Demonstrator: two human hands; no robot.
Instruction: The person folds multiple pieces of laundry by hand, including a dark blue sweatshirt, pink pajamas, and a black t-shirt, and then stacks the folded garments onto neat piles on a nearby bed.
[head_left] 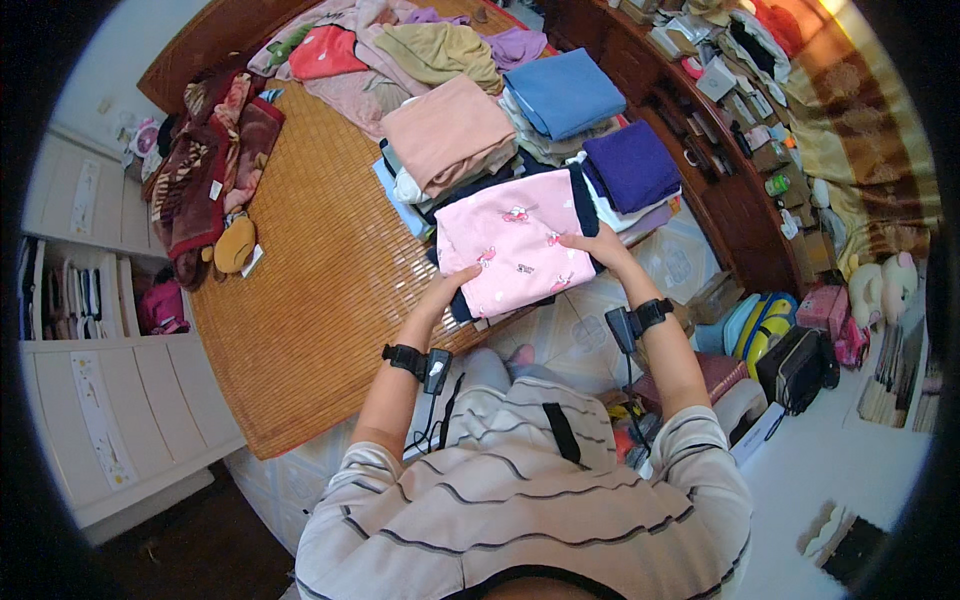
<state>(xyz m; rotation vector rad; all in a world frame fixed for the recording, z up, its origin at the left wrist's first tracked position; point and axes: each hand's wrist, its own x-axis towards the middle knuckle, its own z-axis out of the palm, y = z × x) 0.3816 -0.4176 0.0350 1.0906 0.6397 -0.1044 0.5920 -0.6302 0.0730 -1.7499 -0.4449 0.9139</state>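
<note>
Between my two hands is a pink folded garment [510, 235] with small printed figures, and dark cloth shows along its edges. My left hand [458, 282] grips its near left side, thumb on top and the other fingers hidden underneath. At its right side my right hand [602, 247] is closed on it the same way. Just beyond lie folded stacks: a peach folded cloth [448, 130] tops one, a blue folded cloth [564, 92] another, and a purple folded cloth [630, 166] sits on white cloth at the right.
The stacks rest on a bed with a woven bamboo mat [310, 290]. Loose clothes [430, 55] are heaped at its far end, and a dark red blanket [215, 150] lies at the left. White cabinets [130, 400] line the left; a cluttered wooden shelf [700, 150] runs along the right.
</note>
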